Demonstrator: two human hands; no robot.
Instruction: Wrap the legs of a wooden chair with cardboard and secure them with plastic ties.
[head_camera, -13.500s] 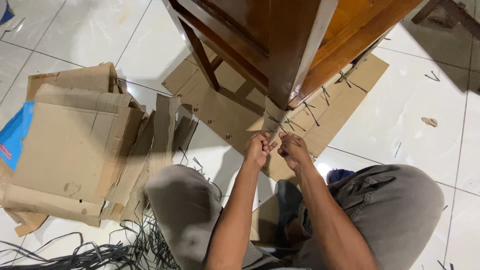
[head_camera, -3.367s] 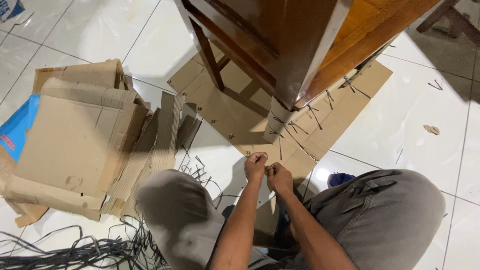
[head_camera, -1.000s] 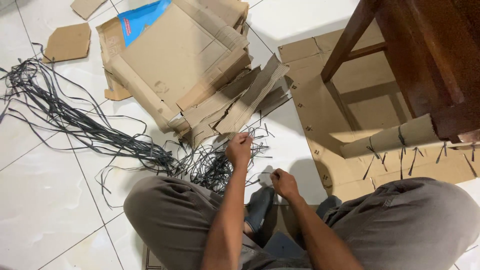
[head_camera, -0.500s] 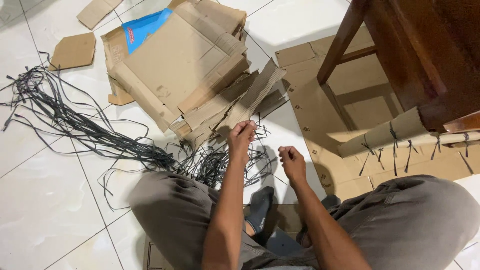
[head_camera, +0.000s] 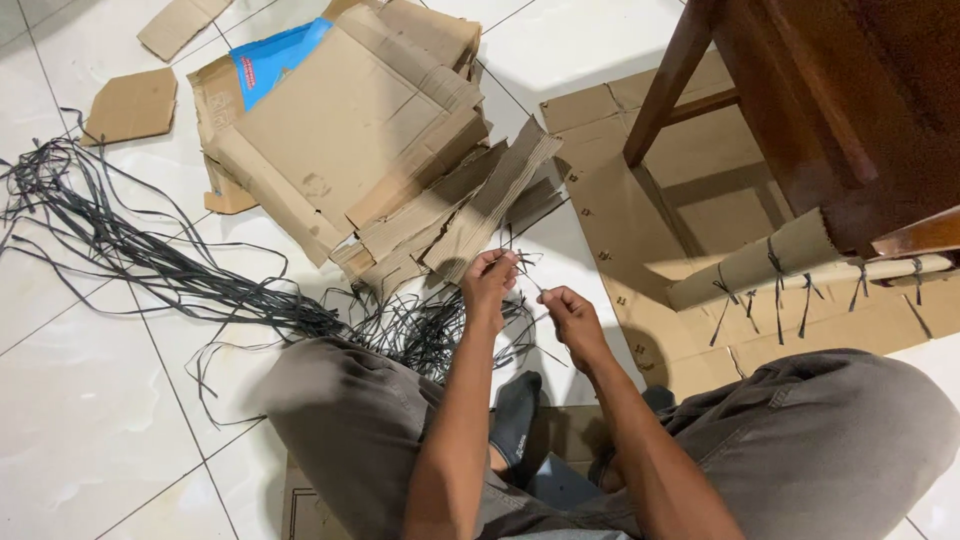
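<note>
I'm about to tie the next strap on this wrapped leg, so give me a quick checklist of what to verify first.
1. Strap held between left hand and right hand: ok.
2. Strap free of the strap pile: cannot tell.
3. Cardboard wrap in place on the wooden leg: ok.
4. Earlier ties knotted around the wrap: ok, tightness cannot tell.
5. Flat cardboard sheet lying under the furniture: ok.

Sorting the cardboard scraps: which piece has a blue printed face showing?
The big flattened box topping the pile; its upper left flap is blue. The small scraps beside it are plain brown.
</note>
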